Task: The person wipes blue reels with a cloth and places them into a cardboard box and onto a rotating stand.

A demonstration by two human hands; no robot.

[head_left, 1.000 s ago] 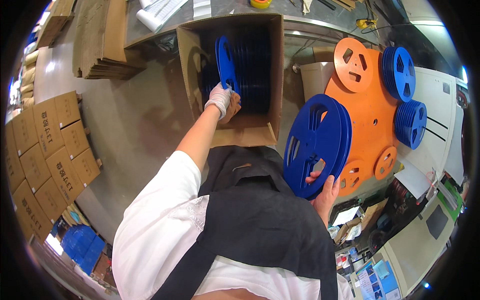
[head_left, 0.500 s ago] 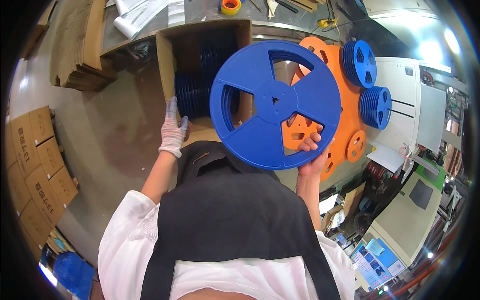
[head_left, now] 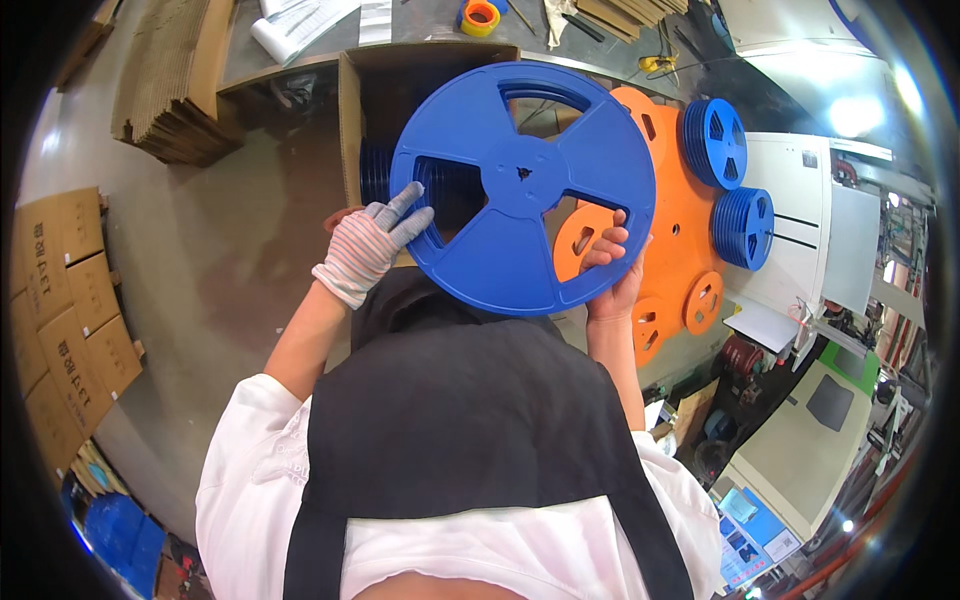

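Note:
A large blue plastic reel (head_left: 523,172) with three cut-out windows faces me, held up in front of a cardboard box (head_left: 350,130). My bare right hand (head_left: 612,270) grips its lower right rim, with fingers through a window. My left hand (head_left: 372,240), in a striped glove with grey fingertips, is at the reel's left rim. Two of its fingers are stretched out and apart over that rim. Layered blue edges show within the left window; I cannot tell how many reels are held. More dark blue reels (head_left: 374,172) stand in the box, mostly hidden behind the held reel.
An orange rack (head_left: 676,200) on the right bears blue reel stacks (head_left: 722,143) on its arms. Flattened cardboard (head_left: 175,85) stands at the upper left, closed cartons (head_left: 75,310) at the far left. Tape rolls (head_left: 480,17) and papers (head_left: 300,30) lie on the metal bench (head_left: 405,25).
The blue reel has moved slightly left and up in my right hand. My left hand has come from the box's edge onto the reel's left rim.

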